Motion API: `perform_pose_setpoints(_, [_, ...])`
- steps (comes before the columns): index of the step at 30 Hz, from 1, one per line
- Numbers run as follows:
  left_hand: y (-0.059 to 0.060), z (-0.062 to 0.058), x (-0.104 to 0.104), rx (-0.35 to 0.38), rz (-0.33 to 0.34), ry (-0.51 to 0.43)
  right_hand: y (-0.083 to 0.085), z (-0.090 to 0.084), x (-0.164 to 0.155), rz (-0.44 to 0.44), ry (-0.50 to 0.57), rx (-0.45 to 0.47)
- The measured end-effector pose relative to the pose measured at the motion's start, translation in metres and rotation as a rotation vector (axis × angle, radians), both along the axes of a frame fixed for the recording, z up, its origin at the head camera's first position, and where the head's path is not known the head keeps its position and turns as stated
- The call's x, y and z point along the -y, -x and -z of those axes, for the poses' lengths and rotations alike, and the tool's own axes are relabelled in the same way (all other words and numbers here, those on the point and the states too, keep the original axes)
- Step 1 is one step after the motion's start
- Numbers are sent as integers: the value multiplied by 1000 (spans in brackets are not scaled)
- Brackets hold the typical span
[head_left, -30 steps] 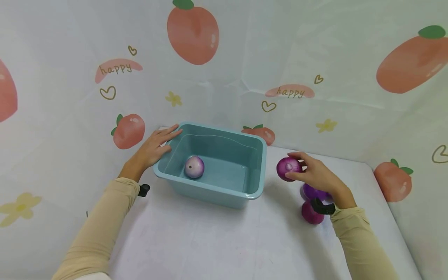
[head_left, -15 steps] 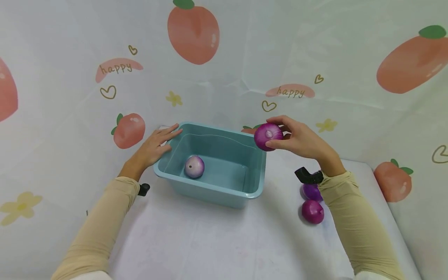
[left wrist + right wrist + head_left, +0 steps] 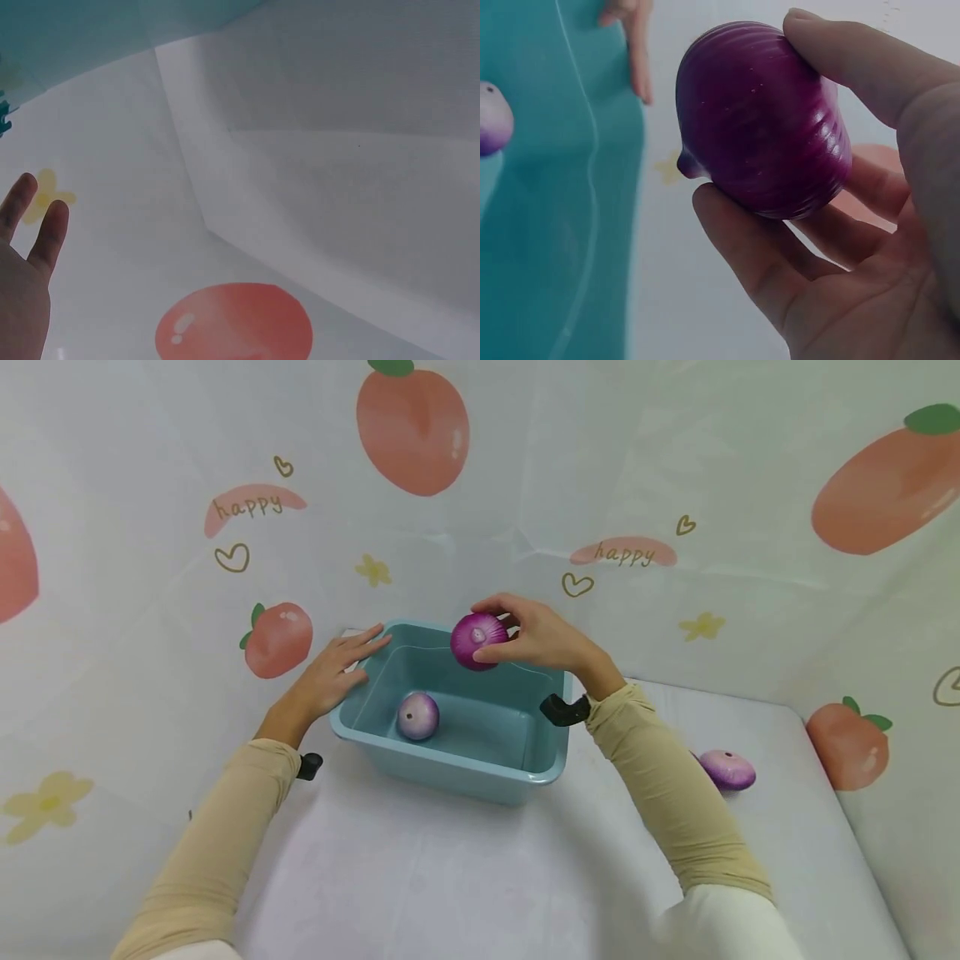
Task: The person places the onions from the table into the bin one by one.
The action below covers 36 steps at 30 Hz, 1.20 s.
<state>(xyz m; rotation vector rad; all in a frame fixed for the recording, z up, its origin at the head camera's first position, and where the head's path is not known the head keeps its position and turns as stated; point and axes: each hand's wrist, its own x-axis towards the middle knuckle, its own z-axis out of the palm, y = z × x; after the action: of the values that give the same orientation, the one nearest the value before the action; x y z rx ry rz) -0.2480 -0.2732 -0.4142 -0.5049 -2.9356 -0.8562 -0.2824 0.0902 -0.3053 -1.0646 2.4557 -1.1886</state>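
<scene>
The right hand (image 3: 536,639) held a purple onion (image 3: 477,641) in curled fingers and thumb, raised over the far side of the teal tub (image 3: 450,768); the right wrist view showed the fingertips (image 3: 727,217) wrapped under the onion (image 3: 761,120) and the thumb pressing from above, so the grip looked firm. The left hand (image 3: 330,677) lay flat with straight fingers against the tub's left rim, apparently steadying it. A paler onion (image 3: 417,716) already sat on the tub floor near the left wall, and another pale one (image 3: 727,769) lay on the white table (image 3: 465,877) to the right, well apart from the tub. The step in hand seemed to be carrying the onion to the tub, with the carry nearly done. The next move would likely call for lowering the hand inside the walls and opening the fingers gently, aiming for the bare floor beside the pale onion so the two would not knock together.
</scene>
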Motion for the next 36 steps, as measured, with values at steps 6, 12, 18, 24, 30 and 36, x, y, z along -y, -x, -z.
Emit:
perform_pose_setpoints(6, [-1,1,2,-5,-12,-2,12,22,45,-46,-15,20])
perform_pose_setpoints(12, [1,1,2,-7,-9,-20,21,38,76,-82,-59,19])
perform_pose_setpoints(18, [4,1,-2,-18,9,-37,24,54,91,-99,-85,91])
perform_pose_setpoints(24, [4,2,-2,-18,9,-40,21,80,100,-81,-129,133])
perform_pose_setpoints(30, [3,2,0,-21,3,-39,16,100,105,-89,-221,146])
perform_pose_setpoints(36, [2,5,0,-20,4,-42,11,112,113,-193,-291,173])
